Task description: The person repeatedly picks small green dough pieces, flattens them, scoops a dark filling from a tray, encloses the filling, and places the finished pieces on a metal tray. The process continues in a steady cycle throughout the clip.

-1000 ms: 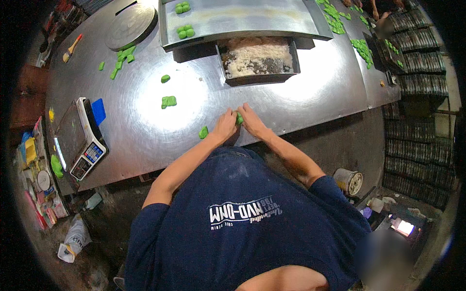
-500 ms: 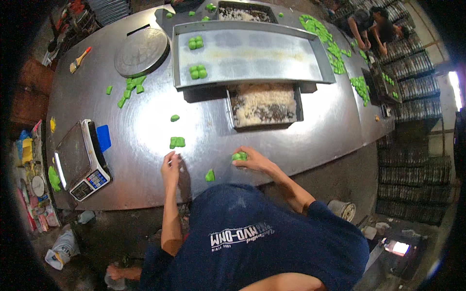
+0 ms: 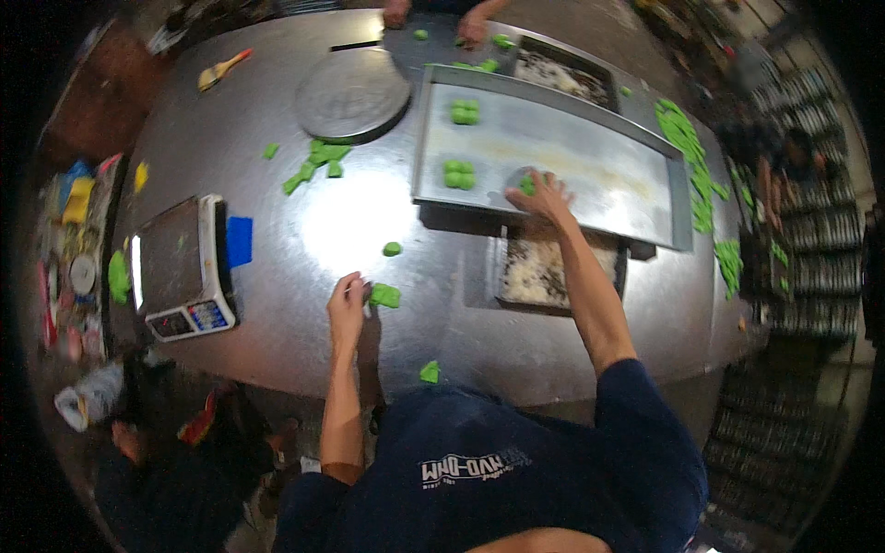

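Observation:
Over the shallow metal tray (image 3: 562, 134), my right hand (image 3: 546, 198) reaches down with fingers spread around a cluster of green dough balls (image 3: 526, 185). Thumb and forefinger are against it; the palm hides the rest. Two other clusters, an upper one (image 3: 465, 112) and a lower one (image 3: 458, 174), sit at the tray's left end. My left hand (image 3: 348, 293) is pinched closed beside some flattened green dough pieces (image 3: 384, 295) on the steel table. Something small and dark shows at its fingertips, too blurred to name. A single dough piece (image 3: 393, 249) lies just beyond, another (image 3: 430, 371) near my body.
A digital scale (image 3: 184, 267) and a blue scraper (image 3: 240, 241) stand left. Behind are a round metal plate (image 3: 353, 92), a brush (image 3: 221, 70) and more dough (image 3: 313, 166). A crumb-filled pan (image 3: 535, 272) sits under the tray's near edge. A co-worker's hands (image 3: 473, 28) are across the table.
My right hand has carried the dough cluster from the table's near side up to the tray. My left hand has come close to the flattened pieces. The whole view has shifted.

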`<control>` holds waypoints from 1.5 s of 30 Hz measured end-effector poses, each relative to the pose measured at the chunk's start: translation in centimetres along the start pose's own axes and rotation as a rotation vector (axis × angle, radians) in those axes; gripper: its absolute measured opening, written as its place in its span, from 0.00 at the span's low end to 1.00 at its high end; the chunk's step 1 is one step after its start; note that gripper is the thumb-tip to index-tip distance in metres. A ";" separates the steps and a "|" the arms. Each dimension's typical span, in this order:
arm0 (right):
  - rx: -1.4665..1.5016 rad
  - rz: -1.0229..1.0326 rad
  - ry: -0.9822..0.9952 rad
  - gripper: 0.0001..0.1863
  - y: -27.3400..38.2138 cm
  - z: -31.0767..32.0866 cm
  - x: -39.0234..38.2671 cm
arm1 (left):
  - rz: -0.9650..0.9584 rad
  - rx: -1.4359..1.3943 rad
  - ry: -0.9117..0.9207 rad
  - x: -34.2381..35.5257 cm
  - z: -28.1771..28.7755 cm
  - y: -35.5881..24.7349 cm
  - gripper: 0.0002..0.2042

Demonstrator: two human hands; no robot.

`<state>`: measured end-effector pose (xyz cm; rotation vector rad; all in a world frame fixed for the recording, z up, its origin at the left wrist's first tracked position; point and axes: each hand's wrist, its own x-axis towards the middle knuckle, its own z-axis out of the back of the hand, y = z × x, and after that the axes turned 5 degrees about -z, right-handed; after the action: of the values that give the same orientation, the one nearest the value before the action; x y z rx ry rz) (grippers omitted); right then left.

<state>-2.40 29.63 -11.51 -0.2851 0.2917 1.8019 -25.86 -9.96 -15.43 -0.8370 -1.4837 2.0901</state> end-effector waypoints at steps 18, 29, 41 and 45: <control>0.804 0.214 0.007 0.13 -2.1 -8.5 -25.9 | -0.246 0.894 -0.282 27.0 5.2 3.7 0.21; 1.075 0.246 0.375 0.15 4.6 -7.8 -26.2 | 0.086 -0.089 0.304 5.8 -0.5 -1.7 0.18; 1.449 0.382 0.090 0.16 2.9 -6.3 -31.4 | 0.067 -0.558 0.596 -11.6 -8.3 -9.3 0.20; 1.541 0.219 0.052 0.26 0.0 -6.2 -32.7 | -0.063 -0.247 0.497 -13.3 -8.6 -8.8 0.19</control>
<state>5.82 -2.20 -6.08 0.8105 1.6346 1.3024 -10.22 -10.02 -6.23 -1.2733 -1.4730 1.5168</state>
